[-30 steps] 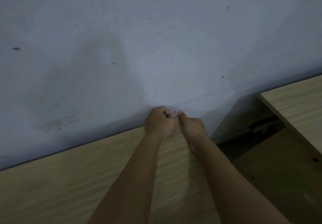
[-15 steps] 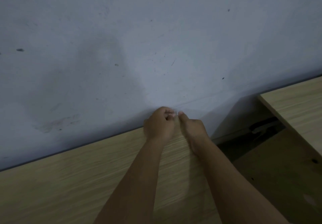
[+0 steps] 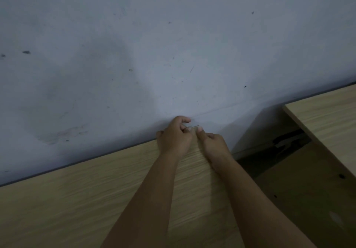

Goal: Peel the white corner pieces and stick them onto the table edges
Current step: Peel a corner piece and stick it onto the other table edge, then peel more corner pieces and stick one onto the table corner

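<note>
Wood desk (image 3: pixel 77 199) far corner, 12 o'clock | left hand (image 3: pixel 176 138) and right hand (image 3: pixel 213 143) pinch small white corner piece (image 3: pixel 193 127) together | likely peeling backing before sticking.

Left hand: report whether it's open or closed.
Closed: the left hand has fingers curled, pinching a small thin piece, too small to identify.

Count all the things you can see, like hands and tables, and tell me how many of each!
Hands: 2, left hand and right hand
Wooden tables: 2, near table and far table
Small pieces pinched between the fingertips: 1, tiny piece
Walls: 1, wall
Total: 6
</note>
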